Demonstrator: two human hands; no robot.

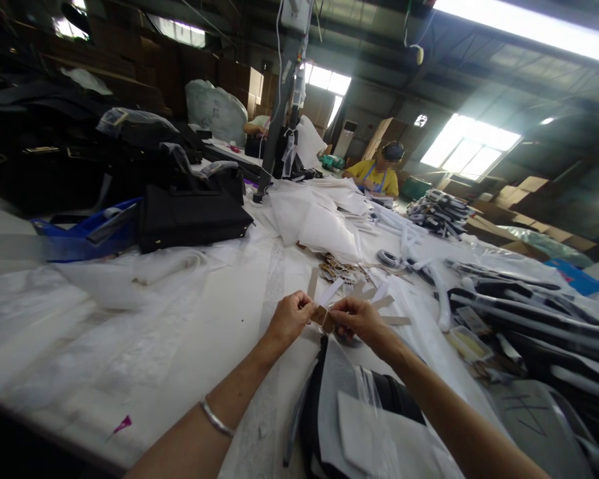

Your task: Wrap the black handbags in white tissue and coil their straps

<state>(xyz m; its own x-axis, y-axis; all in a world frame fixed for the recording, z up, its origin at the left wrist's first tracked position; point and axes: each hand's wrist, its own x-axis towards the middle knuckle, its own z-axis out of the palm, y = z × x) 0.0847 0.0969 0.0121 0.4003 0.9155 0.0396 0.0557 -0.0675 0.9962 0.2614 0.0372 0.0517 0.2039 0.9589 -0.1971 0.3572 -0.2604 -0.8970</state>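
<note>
Over the white worktable (pixel 232 306), my left hand (pixel 290 316) pinches one side of a small brown hang tag (pixel 323 319) with a pale string across it. The fingers of my right hand (pixel 360 322) close on the tag's other side. Just below my hands lies a black bag (pixel 309 419), partly covered by a grey-white sheet (pixel 335 372) and clear plastic. Beyond my hands is a small heap of brown and gold tags (pixel 342 269), with pale strips (pixel 332 290) fanned out nearby.
A stack of white sheets (pixel 319 219) lies by a post (pixel 279 100). Black bags (pixel 190 213) and a blue tray (pixel 92 233) stand at left. Wrapped dark pieces (pixel 524 306) pile up at right. A person in yellow (pixel 379 176) sits across the table.
</note>
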